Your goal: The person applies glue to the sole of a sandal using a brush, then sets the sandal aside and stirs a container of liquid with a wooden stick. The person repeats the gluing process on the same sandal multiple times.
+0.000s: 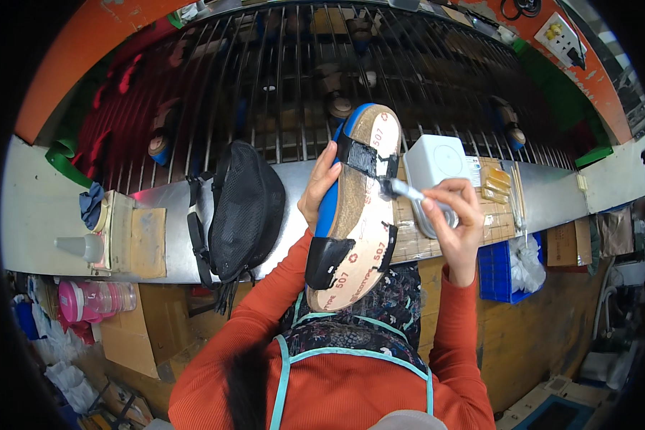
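Sandal [355, 208] with a blue side and a cork-brown bottom stood up in the middle, held from behind by the left hand [321, 188], fingers closed around its edge. Right hand [455, 215] pinched a small brush [403, 189], its tip touching the black strap [365, 159]. It looked like the gluing step; next the brush likely needed careful strokes along the strap's edge. A black bag [240, 211] lay to the left, a white box [437, 161] just beyond the right hand.

Tan sole [358, 215] with blue edge, black straps.
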